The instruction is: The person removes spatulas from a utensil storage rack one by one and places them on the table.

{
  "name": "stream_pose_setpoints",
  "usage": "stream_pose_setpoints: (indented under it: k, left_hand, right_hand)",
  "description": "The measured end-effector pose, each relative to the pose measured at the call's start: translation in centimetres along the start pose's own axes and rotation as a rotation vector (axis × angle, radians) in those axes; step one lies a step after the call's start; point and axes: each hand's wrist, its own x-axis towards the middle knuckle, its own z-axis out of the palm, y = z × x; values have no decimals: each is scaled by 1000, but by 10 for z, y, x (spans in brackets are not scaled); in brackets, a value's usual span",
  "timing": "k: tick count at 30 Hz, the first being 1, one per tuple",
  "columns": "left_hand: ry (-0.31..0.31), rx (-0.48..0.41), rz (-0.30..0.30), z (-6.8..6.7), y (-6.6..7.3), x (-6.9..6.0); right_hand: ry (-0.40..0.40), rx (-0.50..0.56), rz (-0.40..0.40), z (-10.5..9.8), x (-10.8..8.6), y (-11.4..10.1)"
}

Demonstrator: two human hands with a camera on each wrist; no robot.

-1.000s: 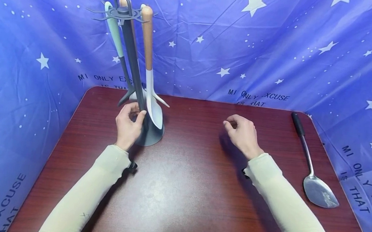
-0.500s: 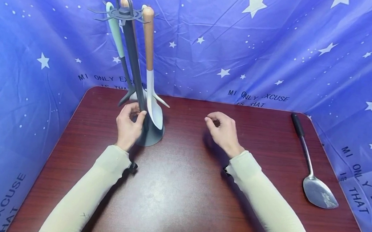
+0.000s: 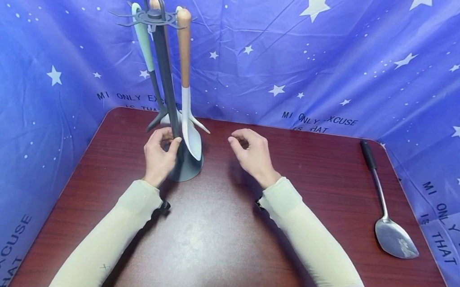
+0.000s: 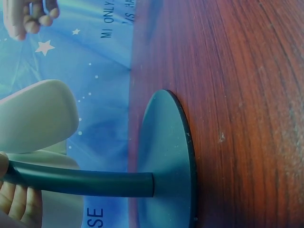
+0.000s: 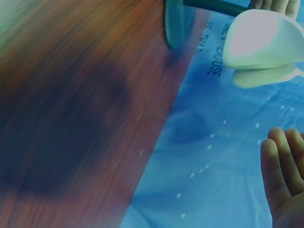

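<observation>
Around the lower post of a dark grey utensil stand, my left hand curls its fingers and thumb. The stand's round base rests flat on the table. From the stand's top ring hang a wooden-handled utensil with a white head, a mint-handled one with a dark head, and others partly hidden behind the post. My right hand hovers right of the stand, loosely curled and holding nothing. In the right wrist view its fingers are apart from the white utensil head.
A metal wok spatula with a black handle lies along the right side of the dark red wooden table. Blue star-printed cloth stands close behind the table and along both sides.
My right hand has moved left across the table toward the stand, rising slightly. The left hand keeps its hold on the post, and the stand has not moved.
</observation>
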Motion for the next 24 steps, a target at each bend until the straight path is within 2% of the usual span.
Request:
stream_pose_setpoints:
  k: [11,19,24]
  left_hand:
    - [6,12,9,0,-1,0]
    - [4,16,12,0,-2,0]
    - [6,17,12,1,-3,0]
  right_hand:
    - [-19,94,-16,23,16,-25]
    - [-54,207,65,32,24,-40]
    - [-70,294,53,38,30,-51]
